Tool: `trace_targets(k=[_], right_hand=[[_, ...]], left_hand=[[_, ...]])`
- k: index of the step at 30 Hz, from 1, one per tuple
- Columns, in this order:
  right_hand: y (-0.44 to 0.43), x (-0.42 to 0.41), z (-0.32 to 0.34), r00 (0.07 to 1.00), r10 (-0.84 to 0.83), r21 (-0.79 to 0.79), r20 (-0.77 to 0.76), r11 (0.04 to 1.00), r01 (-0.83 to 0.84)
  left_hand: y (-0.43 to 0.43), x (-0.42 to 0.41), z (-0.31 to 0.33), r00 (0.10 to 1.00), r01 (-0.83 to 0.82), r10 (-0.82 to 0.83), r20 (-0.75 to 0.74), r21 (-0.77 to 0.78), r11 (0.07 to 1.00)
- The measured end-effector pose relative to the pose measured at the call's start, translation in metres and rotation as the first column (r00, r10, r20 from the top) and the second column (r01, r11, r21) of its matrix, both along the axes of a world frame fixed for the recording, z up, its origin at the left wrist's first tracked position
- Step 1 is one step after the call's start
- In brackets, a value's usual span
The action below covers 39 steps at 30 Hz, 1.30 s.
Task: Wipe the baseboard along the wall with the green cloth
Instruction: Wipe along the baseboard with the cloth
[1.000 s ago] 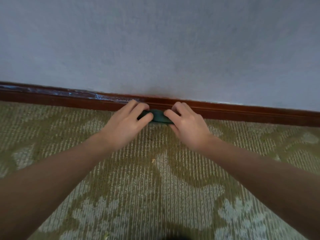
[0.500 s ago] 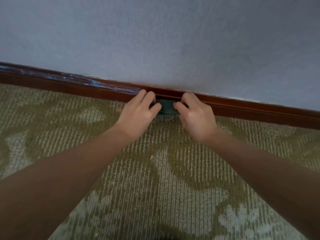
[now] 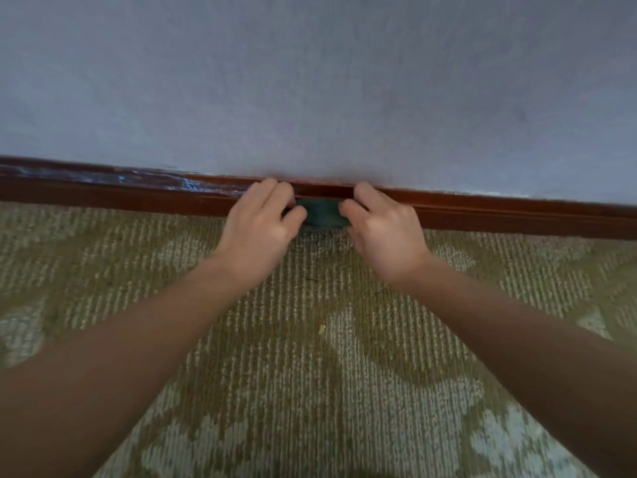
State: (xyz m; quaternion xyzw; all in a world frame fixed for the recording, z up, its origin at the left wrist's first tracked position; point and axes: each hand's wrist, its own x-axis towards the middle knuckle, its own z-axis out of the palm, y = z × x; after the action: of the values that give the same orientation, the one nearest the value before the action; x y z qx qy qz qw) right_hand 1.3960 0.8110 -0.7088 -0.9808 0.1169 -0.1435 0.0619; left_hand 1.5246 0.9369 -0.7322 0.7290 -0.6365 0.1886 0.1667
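Note:
A dark reddish-brown baseboard (image 3: 499,210) runs across the foot of the pale grey wall (image 3: 310,91). A small folded green cloth (image 3: 322,212) lies against the baseboard's lower face, just above the carpet. My left hand (image 3: 258,222) grips the cloth's left end with thumb and curled fingers, the fingertips touching the baseboard's top edge. My right hand (image 3: 382,225) grips the cloth's right end the same way. Only the cloth's middle shows between the two hands.
A patterned olive and pale carpet (image 3: 310,374) covers the floor up to the baseboard. The baseboard's top left stretch (image 3: 165,182) shows pale scuffed marks. A small crumb (image 3: 321,327) and some dark specks lie on the carpet between my forearms.
Both hands with the cloth have shifted a little to the right along the baseboard and drawn closer together. The view has tilted slightly.

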Motion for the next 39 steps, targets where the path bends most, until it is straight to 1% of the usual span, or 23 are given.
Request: trace_targets(k=[3,5,10,13,15,17,19,22,25,27,30,32,34,37,39], right_hand=[[-0.004,-0.009,0.006,0.999,-0.04,0.019,0.011,0.999,0.039],[0.0,-0.003,0.008,0.999,-0.049,0.037,0.022,0.998,0.048],[0.024,0.027,0.005,1.0,0.012,0.095,0.007,0.995,-0.012],[0.018,0.021,0.007,1.0,0.028,0.099,0.009,0.995,-0.028],[0.009,0.013,0.009,1.0,0.023,0.078,0.008,0.997,-0.023],[0.007,0.01,0.009,1.0,-0.018,0.109,0.018,0.994,0.016],[0.013,0.015,0.006,0.997,-0.06,0.159,0.051,0.986,0.052],[0.023,0.024,0.004,0.995,-0.063,0.197,0.083,0.979,0.045],[0.019,0.018,0.005,0.992,-0.082,0.222,0.093,0.973,0.06],[0.014,0.014,0.008,0.984,-0.121,0.232,0.128,0.969,0.089],[0.014,0.018,0.008,0.973,-0.174,0.238,0.149,0.962,0.136],[0.02,0.021,0.007,0.968,-0.208,0.262,0.137,0.95,0.167],[0.023,0.022,0.008,0.971,-0.209,0.254,0.114,0.951,0.175],[0.017,0.018,0.012,0.988,-0.15,0.165,0.04,0.976,0.142],[0.01,0.011,0.013,0.988,-0.154,0.131,0.005,0.98,0.152]], left_hand=[[-0.007,-0.01,0.003,0.999,0.001,-0.001,-0.039,0.002,1.0],[-0.002,-0.004,0.006,0.999,0.003,-0.003,-0.032,0.015,1.0],[0.025,0.018,0.008,0.995,-0.097,0.099,-0.025,0.06,0.994],[0.02,0.008,0.01,0.978,-0.175,0.175,-0.109,0.015,0.985],[0.011,-0.002,0.01,0.966,-0.194,0.189,-0.174,-0.01,0.981],[0.009,-0.007,0.011,0.96,-0.198,0.192,-0.204,-0.011,0.98],[0.013,-0.003,0.011,0.96,-0.212,0.206,-0.188,-0.01,0.977],[0.022,0.005,0.01,0.955,-0.255,0.254,-0.154,0.01,0.967],[0.02,0.001,0.01,0.935,-0.313,0.306,-0.182,-0.015,0.949],[0.014,-0.003,0.012,0.932,-0.319,0.302,-0.201,-0.055,0.946],[0.01,-0.003,0.013,0.948,-0.285,0.269,-0.171,-0.075,0.956],[0.012,0.0,0.011,0.965,-0.244,0.235,-0.117,-0.071,0.967],[0.014,0.002,0.01,0.973,-0.221,0.217,-0.074,-0.051,0.974],[0.01,-0.003,0.012,0.965,-0.246,0.241,-0.104,-0.033,0.969],[0.004,-0.011,0.013,0.96,-0.254,0.251,-0.126,-0.016,0.967]])
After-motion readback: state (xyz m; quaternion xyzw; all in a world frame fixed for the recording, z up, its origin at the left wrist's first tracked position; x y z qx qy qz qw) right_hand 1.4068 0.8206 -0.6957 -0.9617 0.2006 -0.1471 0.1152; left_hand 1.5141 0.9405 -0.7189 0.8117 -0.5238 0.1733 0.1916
